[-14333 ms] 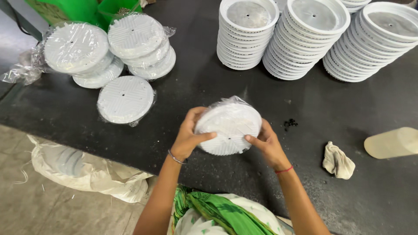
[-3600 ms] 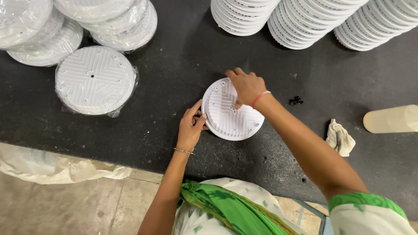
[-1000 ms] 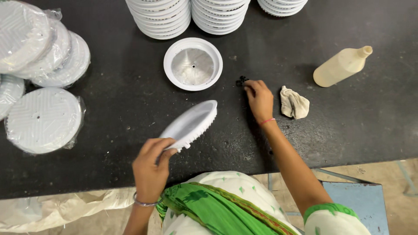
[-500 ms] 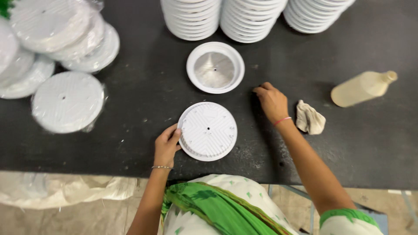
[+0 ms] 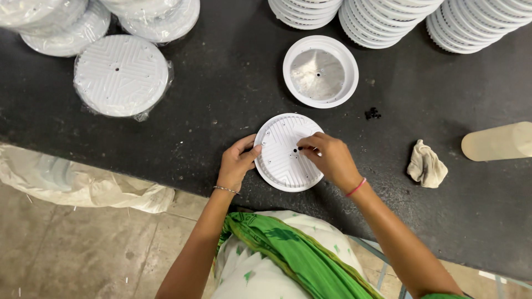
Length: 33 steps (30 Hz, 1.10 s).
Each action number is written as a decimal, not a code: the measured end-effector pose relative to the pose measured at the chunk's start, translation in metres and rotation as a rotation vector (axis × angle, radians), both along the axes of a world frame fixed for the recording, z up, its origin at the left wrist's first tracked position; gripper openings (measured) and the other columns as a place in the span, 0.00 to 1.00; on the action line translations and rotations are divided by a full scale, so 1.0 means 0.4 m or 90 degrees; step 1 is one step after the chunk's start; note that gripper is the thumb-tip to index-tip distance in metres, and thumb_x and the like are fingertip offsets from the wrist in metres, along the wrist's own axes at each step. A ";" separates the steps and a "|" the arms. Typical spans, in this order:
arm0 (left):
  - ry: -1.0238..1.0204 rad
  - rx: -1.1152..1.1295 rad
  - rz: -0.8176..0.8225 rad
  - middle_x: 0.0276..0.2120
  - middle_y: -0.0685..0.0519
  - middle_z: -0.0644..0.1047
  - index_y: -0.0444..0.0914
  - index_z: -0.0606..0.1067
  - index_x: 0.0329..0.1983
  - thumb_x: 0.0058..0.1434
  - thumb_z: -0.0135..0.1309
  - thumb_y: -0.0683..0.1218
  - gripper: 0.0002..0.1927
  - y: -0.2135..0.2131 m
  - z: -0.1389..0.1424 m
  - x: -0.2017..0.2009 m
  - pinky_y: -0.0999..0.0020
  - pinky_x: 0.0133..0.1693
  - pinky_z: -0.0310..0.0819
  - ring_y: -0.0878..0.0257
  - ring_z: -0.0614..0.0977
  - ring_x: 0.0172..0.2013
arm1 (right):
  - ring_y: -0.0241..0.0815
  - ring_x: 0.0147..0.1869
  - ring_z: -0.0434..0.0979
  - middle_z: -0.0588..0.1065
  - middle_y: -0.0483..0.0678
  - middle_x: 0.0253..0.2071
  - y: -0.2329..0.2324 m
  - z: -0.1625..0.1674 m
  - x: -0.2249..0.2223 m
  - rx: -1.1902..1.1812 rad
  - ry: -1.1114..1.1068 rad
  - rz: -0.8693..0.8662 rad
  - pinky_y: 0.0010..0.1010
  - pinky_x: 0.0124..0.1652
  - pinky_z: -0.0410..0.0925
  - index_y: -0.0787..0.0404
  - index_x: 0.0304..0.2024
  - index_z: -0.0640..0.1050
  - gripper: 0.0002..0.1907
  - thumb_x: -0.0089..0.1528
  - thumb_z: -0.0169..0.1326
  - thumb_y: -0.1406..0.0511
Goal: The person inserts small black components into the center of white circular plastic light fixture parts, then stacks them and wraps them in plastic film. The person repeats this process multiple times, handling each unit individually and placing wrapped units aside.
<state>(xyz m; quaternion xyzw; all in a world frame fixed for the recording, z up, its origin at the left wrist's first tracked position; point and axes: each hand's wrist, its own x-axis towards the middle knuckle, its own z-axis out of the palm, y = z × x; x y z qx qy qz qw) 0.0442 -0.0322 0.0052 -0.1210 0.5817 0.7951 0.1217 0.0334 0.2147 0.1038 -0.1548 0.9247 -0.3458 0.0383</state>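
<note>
White ribbed disc held at the near edge of the black table

Black table [image 5: 221,94] fills most of what I see, and it is the biggest thing here. Along its far edge I see tall stacks of white bowls [image 5: 388,19]. At the far left corner lie wrapped white discs [image 5: 72,22] in clear plastic, piled on each other. One more wrapped disc [image 5: 121,75] lies flat by itself just in front of them. Off the near edge, down on the floor, I see a crumpled plastic sack [image 5: 83,182].

Next comes one white bowl [image 5: 320,71], alone, open side up, with a shiny cone inside. It sits near the middle of the table, a little beyond my hands.

The white ribbed disc [image 5: 285,158] lies flat close to the near edge. My left hand [image 5: 237,163] holds its left rim, thumb on top and the other fingers curled under the edge. My right hand [image 5: 331,159] rests on the right side of the disc. Its thumb and first finger are pressed together, pinching a tiny dark bit [image 5: 300,148] right over the middle of the disc.

At the right edge lies a cream bottle [image 5: 499,141] on its side. Near it sits a crumpled cloth [image 5: 425,164]. Smallest of all, a little heap of black bits [image 5: 372,113] lies between the bowl and the cloth.
</note>
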 end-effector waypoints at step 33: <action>0.005 -0.066 0.006 0.51 0.42 0.81 0.30 0.72 0.62 0.62 0.60 0.47 0.27 0.010 0.012 0.002 0.68 0.44 0.84 0.62 0.85 0.45 | 0.49 0.31 0.80 0.78 0.50 0.34 -0.052 -0.012 -0.010 0.136 -0.003 0.019 0.38 0.36 0.73 0.60 0.38 0.83 0.07 0.58 0.60 0.68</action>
